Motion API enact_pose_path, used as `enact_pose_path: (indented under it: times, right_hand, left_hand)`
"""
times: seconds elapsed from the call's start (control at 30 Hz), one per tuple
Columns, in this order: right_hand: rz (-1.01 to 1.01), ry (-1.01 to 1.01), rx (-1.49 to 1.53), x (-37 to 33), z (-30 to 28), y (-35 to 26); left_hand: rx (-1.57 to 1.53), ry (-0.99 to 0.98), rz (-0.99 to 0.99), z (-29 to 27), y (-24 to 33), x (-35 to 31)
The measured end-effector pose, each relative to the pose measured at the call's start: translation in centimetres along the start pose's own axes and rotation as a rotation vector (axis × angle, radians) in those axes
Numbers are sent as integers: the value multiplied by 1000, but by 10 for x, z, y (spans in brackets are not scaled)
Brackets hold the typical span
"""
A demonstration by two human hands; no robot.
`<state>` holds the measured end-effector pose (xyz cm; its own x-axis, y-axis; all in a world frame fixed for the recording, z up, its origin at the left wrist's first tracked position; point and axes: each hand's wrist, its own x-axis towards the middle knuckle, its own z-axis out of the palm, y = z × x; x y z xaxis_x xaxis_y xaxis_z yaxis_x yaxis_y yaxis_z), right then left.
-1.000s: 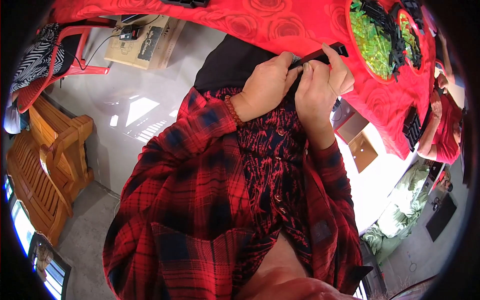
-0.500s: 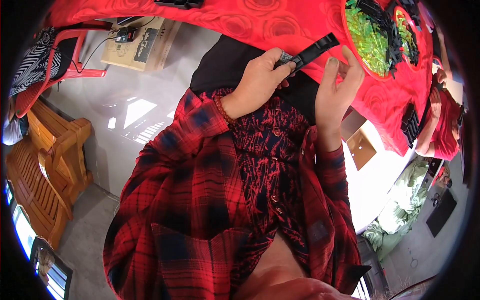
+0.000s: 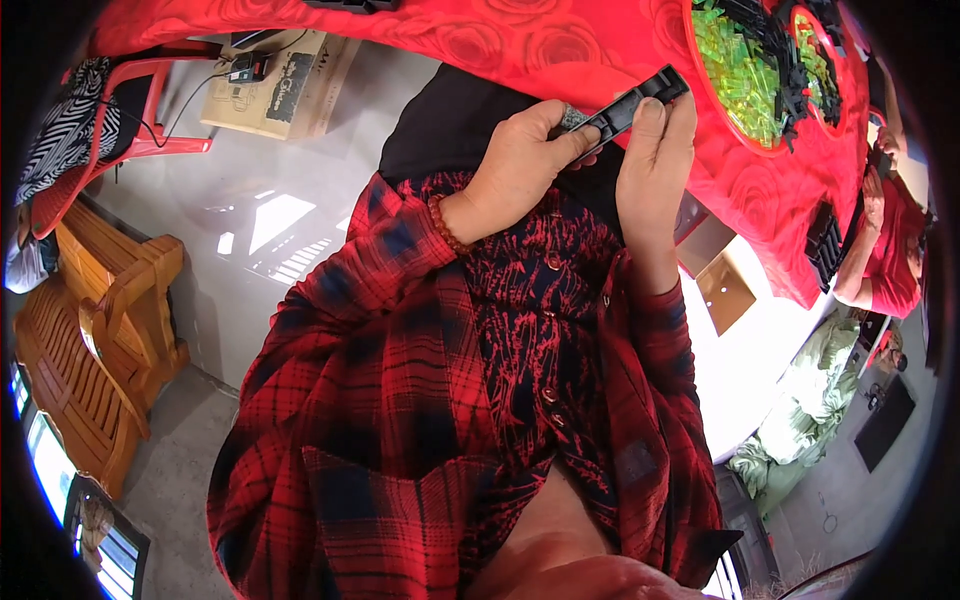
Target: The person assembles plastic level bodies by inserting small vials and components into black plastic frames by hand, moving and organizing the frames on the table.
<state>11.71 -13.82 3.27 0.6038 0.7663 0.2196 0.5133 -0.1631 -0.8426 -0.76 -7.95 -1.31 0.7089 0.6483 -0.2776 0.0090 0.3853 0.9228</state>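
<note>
A long black plastic part [image 3: 628, 108], hollow like a channel, slants up to the right above the edge of the red table cover. My left hand [image 3: 520, 165] is closed round its lower end, thumb on top; something grey and speckled shows by those fingers. At the upper end my right hand [image 3: 657, 170] pinches the part, its thumb pressed on it and the other fingers partly hidden behind. Beyond that hand, a red-rimmed container [image 3: 697, 60] holds many translucent yellow-green pieces [image 3: 738, 75] and black pieces [image 3: 788, 60].
A smaller red-rimmed container [image 3: 840, 100] with similar pieces stands beside it. Black parts [image 3: 823, 240] lie at the cover's right edge. Another person in a red top [image 3: 890, 250] handles something dark at far right. A cardboard box [image 3: 265, 95], red chair [image 3: 100, 130] and wooden bench [image 3: 90, 340] are left.
My right hand has moved left and closed on the upper end of the black part; before, its fingers were apart beside it. My left hand keeps its hold.
</note>
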Motion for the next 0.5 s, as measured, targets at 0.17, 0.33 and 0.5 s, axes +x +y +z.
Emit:
enact_pose_path:
  times: [0.17, 0.33, 0.5]
  right_hand:
    - [7, -12, -145, -11, 1, 7]
    - [-134, 79, -139, -23, 3, 15]
    - [-119, 96, -67, -29, 1, 4]
  left_hand:
    - [-130, 8, -79, 5, 2, -7]
    - [-120, -4, -82, 6, 8, -15]
    - [-150, -19, -69, 6, 6, -16]
